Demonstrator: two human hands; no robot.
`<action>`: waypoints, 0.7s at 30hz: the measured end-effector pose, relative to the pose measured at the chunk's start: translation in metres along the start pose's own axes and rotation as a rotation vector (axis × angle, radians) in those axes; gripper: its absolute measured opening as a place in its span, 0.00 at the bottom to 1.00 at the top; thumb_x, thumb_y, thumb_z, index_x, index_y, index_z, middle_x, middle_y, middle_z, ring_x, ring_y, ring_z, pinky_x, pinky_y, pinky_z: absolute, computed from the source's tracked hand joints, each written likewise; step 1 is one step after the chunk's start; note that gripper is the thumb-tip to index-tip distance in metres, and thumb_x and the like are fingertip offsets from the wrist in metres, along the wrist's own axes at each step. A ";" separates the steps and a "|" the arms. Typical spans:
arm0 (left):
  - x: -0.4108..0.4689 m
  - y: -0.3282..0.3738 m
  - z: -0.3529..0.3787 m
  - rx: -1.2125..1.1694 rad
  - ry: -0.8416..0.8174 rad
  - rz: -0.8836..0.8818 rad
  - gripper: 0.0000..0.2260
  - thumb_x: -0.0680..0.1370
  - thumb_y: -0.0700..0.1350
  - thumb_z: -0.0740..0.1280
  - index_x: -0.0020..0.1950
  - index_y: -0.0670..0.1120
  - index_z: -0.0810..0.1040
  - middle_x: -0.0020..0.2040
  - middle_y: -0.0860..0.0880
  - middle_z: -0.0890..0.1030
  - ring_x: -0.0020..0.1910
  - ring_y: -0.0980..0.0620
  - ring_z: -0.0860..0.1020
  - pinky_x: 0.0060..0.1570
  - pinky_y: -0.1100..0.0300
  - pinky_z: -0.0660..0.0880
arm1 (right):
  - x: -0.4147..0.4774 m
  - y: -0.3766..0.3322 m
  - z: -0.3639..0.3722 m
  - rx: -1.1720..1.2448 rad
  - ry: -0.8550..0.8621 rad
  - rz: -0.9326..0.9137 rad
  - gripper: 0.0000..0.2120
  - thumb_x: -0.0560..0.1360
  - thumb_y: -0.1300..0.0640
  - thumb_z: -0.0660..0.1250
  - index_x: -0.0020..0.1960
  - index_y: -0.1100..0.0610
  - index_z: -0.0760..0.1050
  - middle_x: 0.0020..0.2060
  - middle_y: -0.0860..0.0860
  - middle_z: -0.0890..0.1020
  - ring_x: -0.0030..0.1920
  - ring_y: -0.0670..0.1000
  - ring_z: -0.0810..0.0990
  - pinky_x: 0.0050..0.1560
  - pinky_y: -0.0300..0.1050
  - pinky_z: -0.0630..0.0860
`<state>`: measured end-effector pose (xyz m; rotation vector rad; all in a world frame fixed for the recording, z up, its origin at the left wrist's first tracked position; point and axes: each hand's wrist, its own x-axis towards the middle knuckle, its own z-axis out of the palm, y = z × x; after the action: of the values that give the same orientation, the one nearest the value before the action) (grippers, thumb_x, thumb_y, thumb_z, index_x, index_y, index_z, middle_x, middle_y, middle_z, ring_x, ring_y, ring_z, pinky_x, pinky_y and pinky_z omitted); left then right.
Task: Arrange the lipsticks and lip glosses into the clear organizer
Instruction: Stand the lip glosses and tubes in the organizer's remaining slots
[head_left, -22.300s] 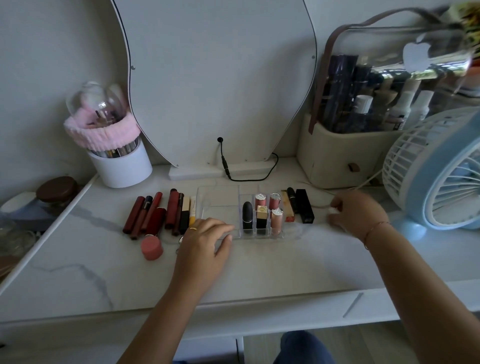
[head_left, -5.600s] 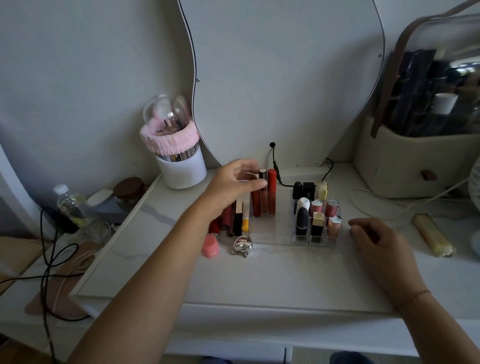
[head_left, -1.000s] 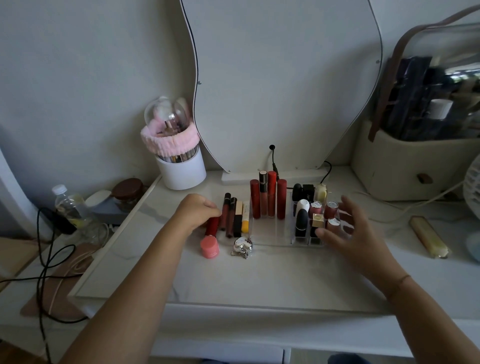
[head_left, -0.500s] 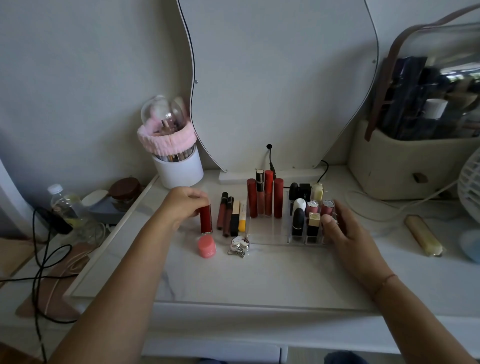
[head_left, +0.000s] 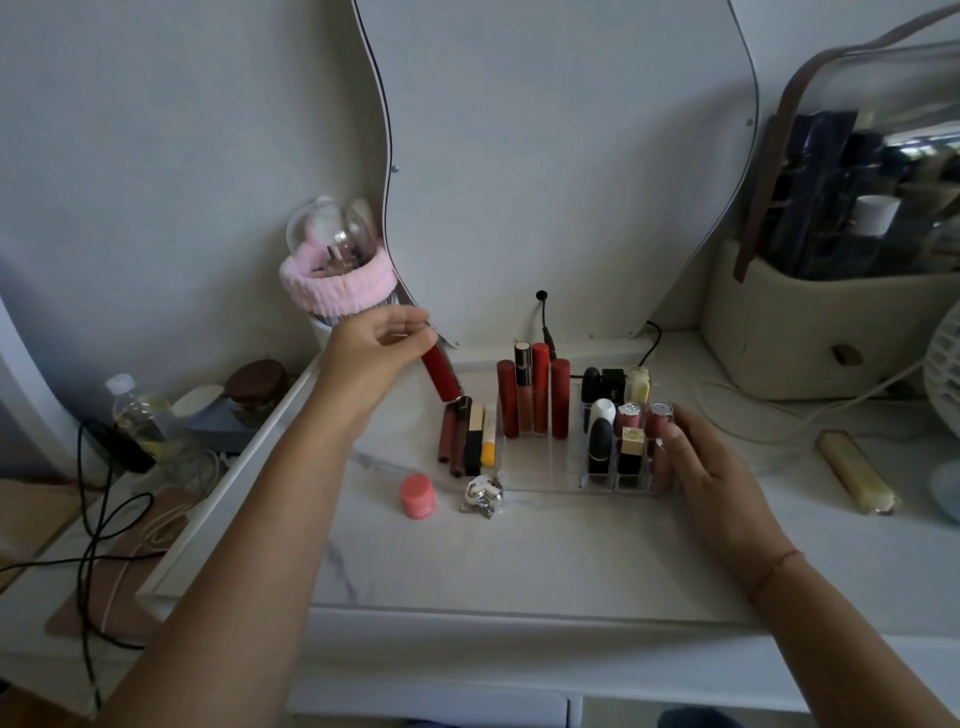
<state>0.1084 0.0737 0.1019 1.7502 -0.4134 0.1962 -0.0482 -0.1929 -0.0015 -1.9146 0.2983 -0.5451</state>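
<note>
Above table, left hand (head_left: 376, 353) grips red lip gloss (head_left: 441, 375), tilted, lower end toward organizer (head_left: 540, 480).

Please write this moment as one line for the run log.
left hand: holds red lip gloss tube lifted | right hand: on clear organizer | four tubes standing inside

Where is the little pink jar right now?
The little pink jar sits on the white table, left of the shiny silver charm and just in front of the lip glosses lying flat.

White marble tabletop (head_left: 519, 561) carries clear organizer (head_left: 540, 480), pink jar (head_left: 418, 496), loose lip glosses (head_left: 466, 435).
</note>
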 end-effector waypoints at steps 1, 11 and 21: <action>-0.002 0.006 0.005 -0.015 -0.025 0.044 0.09 0.72 0.38 0.72 0.47 0.51 0.80 0.44 0.51 0.82 0.44 0.60 0.79 0.47 0.67 0.75 | 0.000 0.000 0.000 0.002 0.000 0.001 0.18 0.78 0.46 0.56 0.66 0.48 0.70 0.46 0.43 0.80 0.48 0.45 0.77 0.49 0.42 0.72; -0.024 0.001 0.050 0.199 -0.227 0.142 0.12 0.69 0.42 0.75 0.47 0.56 0.80 0.43 0.52 0.83 0.43 0.54 0.81 0.47 0.60 0.78 | -0.001 0.000 -0.001 -0.007 0.003 -0.016 0.18 0.78 0.46 0.56 0.66 0.47 0.70 0.51 0.43 0.80 0.50 0.38 0.76 0.44 0.33 0.69; -0.042 -0.025 0.069 0.300 -0.110 0.140 0.13 0.68 0.38 0.75 0.52 0.44 0.81 0.43 0.49 0.82 0.38 0.60 0.76 0.40 0.76 0.70 | -0.001 0.000 -0.002 -0.005 -0.003 -0.014 0.16 0.78 0.46 0.56 0.64 0.46 0.71 0.48 0.40 0.80 0.48 0.32 0.76 0.41 0.25 0.70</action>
<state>0.0725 0.0176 0.0492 2.0342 -0.6125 0.2743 -0.0499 -0.1937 -0.0009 -1.9239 0.2844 -0.5512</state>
